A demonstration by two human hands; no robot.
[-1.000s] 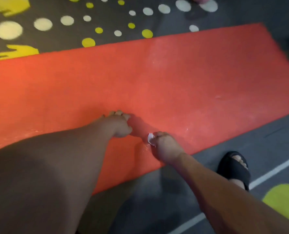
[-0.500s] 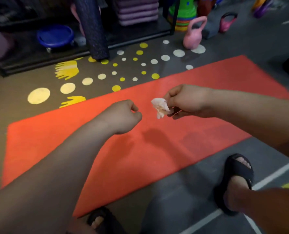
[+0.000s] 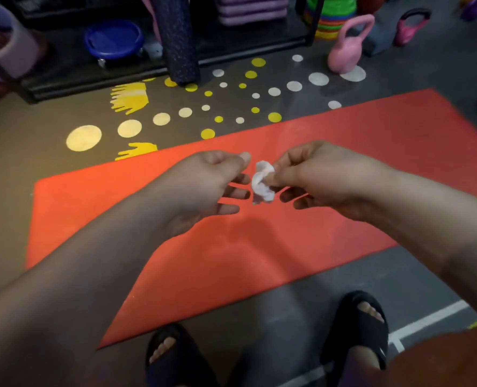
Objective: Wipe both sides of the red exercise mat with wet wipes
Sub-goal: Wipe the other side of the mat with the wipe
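Head view, counted: we record one red exercise mat [image 3: 259, 261], one crumpled white wet wipe [image 3: 262, 182], two bare hands, two black sandals, two kettlebells, two yellow handprint marks and many yellow and white dots.

The right hand [image 3: 324, 180] pinches the wipe between thumb and forefinger, its other fingers loosely extended beneath. The left hand [image 3: 204, 185] is spread and relaxed, thumb up, fingertips just beside the wipe; we cannot tell whether they touch it. The wipe hangs between the two hands, held in the air above the mat. The mat lies flat on the floor directly below both hands, running outward past the right hand and ending in a corner on the left hand's side.

On the near side of the hands, the left sandal [image 3: 176, 358] and the right sandal [image 3: 363, 317] stand on grey floor [image 3: 296, 311] just off the mat's edge, with a white line [image 3: 427, 317] beside the right sandal. Beyond the hands the dots and the handprint marks [image 3: 131, 97] cover the floor. Further out stand a black rack [image 3: 92, 79], a blue dish [image 3: 113, 37], an upright dark roller [image 3: 177, 37], a pink kettlebell [image 3: 346, 51] and a darker pink kettlebell [image 3: 410, 26]. Lighting is dim.
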